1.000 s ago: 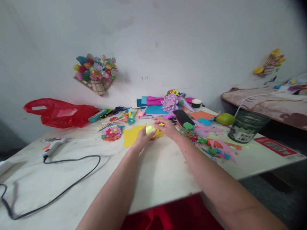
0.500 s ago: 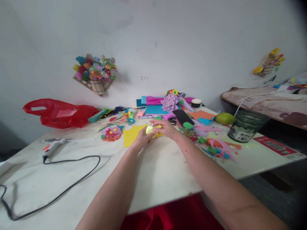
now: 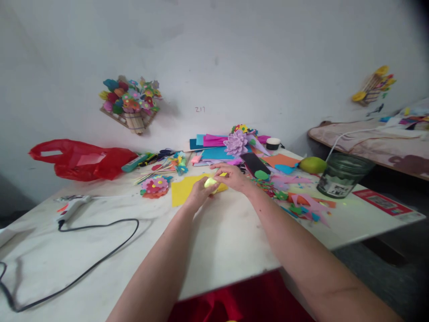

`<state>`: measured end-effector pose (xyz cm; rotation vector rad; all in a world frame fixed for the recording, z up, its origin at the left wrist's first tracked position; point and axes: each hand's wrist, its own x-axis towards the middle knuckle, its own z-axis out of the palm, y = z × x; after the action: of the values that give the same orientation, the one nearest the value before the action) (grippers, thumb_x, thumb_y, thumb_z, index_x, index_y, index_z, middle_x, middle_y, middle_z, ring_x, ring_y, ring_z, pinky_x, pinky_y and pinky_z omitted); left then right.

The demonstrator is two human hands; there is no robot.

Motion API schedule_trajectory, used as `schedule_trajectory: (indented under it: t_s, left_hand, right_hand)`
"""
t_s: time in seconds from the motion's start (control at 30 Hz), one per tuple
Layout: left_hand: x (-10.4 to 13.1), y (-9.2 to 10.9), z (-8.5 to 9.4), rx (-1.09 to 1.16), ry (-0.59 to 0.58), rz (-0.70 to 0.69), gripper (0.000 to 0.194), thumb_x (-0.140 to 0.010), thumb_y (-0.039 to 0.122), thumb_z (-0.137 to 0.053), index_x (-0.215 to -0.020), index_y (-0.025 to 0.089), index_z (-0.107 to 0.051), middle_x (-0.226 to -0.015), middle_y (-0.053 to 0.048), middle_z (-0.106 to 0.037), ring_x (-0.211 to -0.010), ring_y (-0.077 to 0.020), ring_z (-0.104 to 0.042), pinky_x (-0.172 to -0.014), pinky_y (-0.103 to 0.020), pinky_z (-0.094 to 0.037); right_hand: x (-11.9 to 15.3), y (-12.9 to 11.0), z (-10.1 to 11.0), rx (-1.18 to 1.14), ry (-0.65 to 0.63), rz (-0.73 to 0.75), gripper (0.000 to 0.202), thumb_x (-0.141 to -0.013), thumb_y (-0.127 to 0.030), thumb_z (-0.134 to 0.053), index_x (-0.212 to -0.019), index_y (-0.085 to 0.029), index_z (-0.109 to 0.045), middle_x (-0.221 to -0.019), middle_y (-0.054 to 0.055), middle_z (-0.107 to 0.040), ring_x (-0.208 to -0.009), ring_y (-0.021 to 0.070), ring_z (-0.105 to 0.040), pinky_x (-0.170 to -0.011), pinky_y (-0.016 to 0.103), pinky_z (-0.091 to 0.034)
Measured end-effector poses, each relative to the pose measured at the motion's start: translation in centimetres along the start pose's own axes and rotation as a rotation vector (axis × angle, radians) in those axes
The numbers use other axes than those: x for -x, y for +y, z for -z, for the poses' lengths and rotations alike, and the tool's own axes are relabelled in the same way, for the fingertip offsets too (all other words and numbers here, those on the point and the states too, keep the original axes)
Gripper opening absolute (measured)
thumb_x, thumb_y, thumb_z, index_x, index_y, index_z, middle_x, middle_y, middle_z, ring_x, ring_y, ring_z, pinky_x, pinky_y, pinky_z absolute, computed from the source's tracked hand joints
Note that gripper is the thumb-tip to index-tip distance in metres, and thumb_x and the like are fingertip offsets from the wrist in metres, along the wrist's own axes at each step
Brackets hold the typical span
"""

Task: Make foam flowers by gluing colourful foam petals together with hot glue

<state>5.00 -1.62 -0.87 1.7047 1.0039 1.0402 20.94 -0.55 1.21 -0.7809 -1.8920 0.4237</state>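
Between my hands is a small, rounded pale-yellow piece point(image 3: 210, 182); what it is made of I cannot tell. My left hand point(image 3: 200, 192) is closed around its near left side. On its right side, my right hand point(image 3: 232, 178) has thumb and fingertips pinched at the edge of the same piece, other fingers curled above. Both hands are over a bright yellow sheet point(image 3: 181, 191), partly covered by them. Left of the sheet lies a layered pink and red foam flower point(image 3: 156, 184).
A glue gun point(image 3: 72, 209) with a looping black cord lies at left, a red plastic bag point(image 3: 83, 161) behind it. Coloured foam scraps point(image 3: 310, 208), a black phone point(image 3: 254, 164), a green mango-like fruit point(image 3: 312, 165) and a glass jar point(image 3: 343, 174) stand or lie at right.
The pale-yellow piece has turned slightly in my fingers and looks more tilted. My right fingers have shifted a little lower and closer to it. The whole view has moved slightly.
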Motion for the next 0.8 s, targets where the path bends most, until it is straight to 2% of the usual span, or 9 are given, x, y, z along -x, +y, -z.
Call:
schedule_trajectory:
  t_s: [0.2, 0.3, 0.47, 0.6, 0.7, 0.8]
  left_hand:
    - [0.1, -0.1, 0.0, 0.095, -0.024, -0.018, 0.039, -0.065, 0.046, -0.063, -0.086, 0.013, -0.058, -0.073, -0.001, -0.053, -0.066, -0.0121, -0.051, -0.056, -0.025, -0.049]
    - [0.2, 0.0, 0.1, 0.146, -0.052, -0.043, 0.042, -0.067, 0.045, -0.061, -0.094, 0.013, -0.058, -0.083, -0.005, -0.056, -0.075, -0.0145, -0.053, -0.059, -0.025, -0.051]
    - [0.3, 0.0, -0.1, 0.188, -0.094, -0.07, 0.042, -0.071, 0.045, -0.057, -0.099, 0.013, -0.057, -0.091, -0.008, -0.057, -0.083, -0.017, -0.054, -0.06, -0.026, -0.052]
    - [0.3, -0.1, -0.2, 0.205, -0.053, -0.059, 0.044, -0.073, 0.046, -0.055, -0.101, 0.013, -0.056, -0.091, -0.008, -0.058, -0.082, -0.0175, -0.055, -0.059, -0.026, -0.052]
    - [0.3, -0.2, -0.2, 0.275, -0.004, -0.032, 0.041, -0.073, 0.045, -0.055, -0.1, 0.015, -0.055, -0.087, -0.006, -0.057, -0.077, -0.0151, -0.055, -0.06, -0.027, -0.052]
    - [0.3, -0.2, -0.1, 0.358, 0.012, -0.015, 0.037, -0.073, 0.044, -0.056, -0.098, 0.016, -0.054, -0.082, -0.004, -0.057, -0.072, -0.0134, -0.055, -0.062, -0.028, -0.052]
  right_hand:
    - [0.1, 0.2, -0.2, -0.091, -0.018, -0.051, 0.008, -0.068, -0.02, -0.059, -0.065, -0.017, -0.066, -0.095, 0.008, -0.066, -0.091, 0.0175, -0.059, -0.075, 0.03, -0.046]
    - [0.2, 0.1, -0.5, -0.172, 0.006, -0.15, 0.009, -0.068, -0.022, -0.06, -0.069, -0.016, -0.067, -0.089, 0.006, -0.066, -0.081, 0.016, -0.06, -0.07, 0.029, -0.047]
    - [0.5, 0.3, -0.9, -0.303, -0.01, -0.321, 0.014, -0.068, -0.027, -0.06, -0.072, -0.015, -0.067, -0.092, 0.005, -0.065, -0.071, 0.0121, -0.058, -0.055, 0.022, -0.046]
    - [0.6, 0.4, -1.0, -0.344, -0.002, -0.394, 0.015, -0.067, -0.028, -0.061, -0.073, -0.016, -0.068, -0.091, 0.004, -0.065, -0.067, 0.0104, -0.057, -0.05, 0.019, -0.044]
    - [0.5, 0.0, -1.0, -0.359, 0.022, -0.387, 0.02, -0.069, -0.03, -0.059, -0.08, -0.017, -0.069, -0.081, 0.003, -0.065, -0.067, 0.0106, -0.056, -0.05, 0.019, -0.044]
    - [0.4, -0.5, -0.9, -0.388, 0.079, -0.369, 0.023, -0.07, -0.033, -0.058, -0.084, -0.018, -0.068, -0.081, 0.002, -0.065, -0.068, 0.0111, -0.056, -0.05, 0.019, -0.044]
